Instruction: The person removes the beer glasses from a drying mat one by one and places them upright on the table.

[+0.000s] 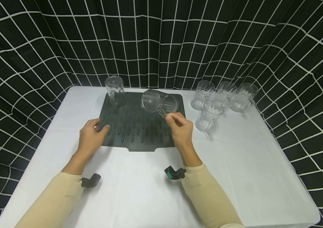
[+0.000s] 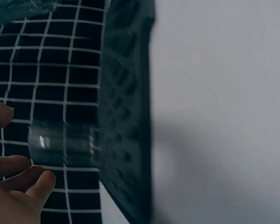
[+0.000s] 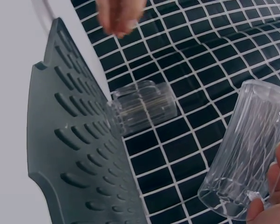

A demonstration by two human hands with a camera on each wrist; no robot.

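My right hand (image 1: 182, 129) pinches the handle of a clear glass mug (image 1: 167, 104) and holds it tipped on its side above the dark ribbed mat (image 1: 138, 126). In the right wrist view, fingertips (image 3: 276, 179) grip that handle beside the mug's fluted wall (image 3: 238, 144). Another clear mug (image 1: 115, 90) stands at the mat's back left corner, handle toward me. Over the mat's left edge is my left hand (image 1: 91, 135), fingers loosely bent and thumb apart, with nothing in it. Its fingers (image 2: 39, 184) also show in the left wrist view.
Several more clear mugs (image 1: 207, 118) stand grouped on the white table (image 1: 250, 164), right of the mat. A black curtain (image 1: 150, 47) with a white grid encloses the back and sides. Each wrist carries a small black camera (image 1: 175, 173).
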